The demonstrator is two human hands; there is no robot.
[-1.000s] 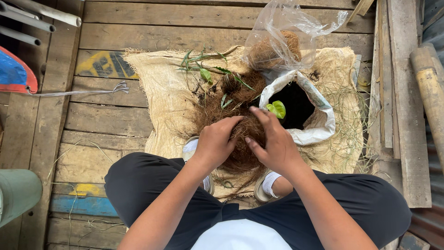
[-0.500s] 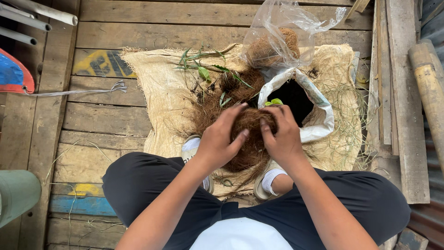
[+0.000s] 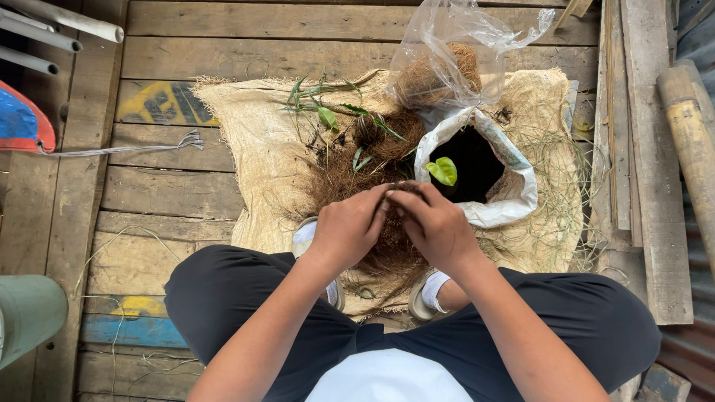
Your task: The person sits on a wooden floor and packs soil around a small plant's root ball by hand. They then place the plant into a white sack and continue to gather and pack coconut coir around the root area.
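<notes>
- Brown coconut fibre clump (image 3: pixel 393 249) sits on burlap sacking (image 3: pixel 253 149), just beside the white sack (image 3: pixel 514 201).
- Left hand (image 3: pixel 346 227) and right hand (image 3: pixel 436 223) meet over the clump, fingers (image 3: pixel 380 201) pinching fibre.

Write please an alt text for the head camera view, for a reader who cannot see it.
Seen from above, a seated person's left hand and right hand grip a clump of brown coconut fibre over a burlap sheet on wooden planks. Beside it stand an open white sack and a clear plastic bag.
</notes>
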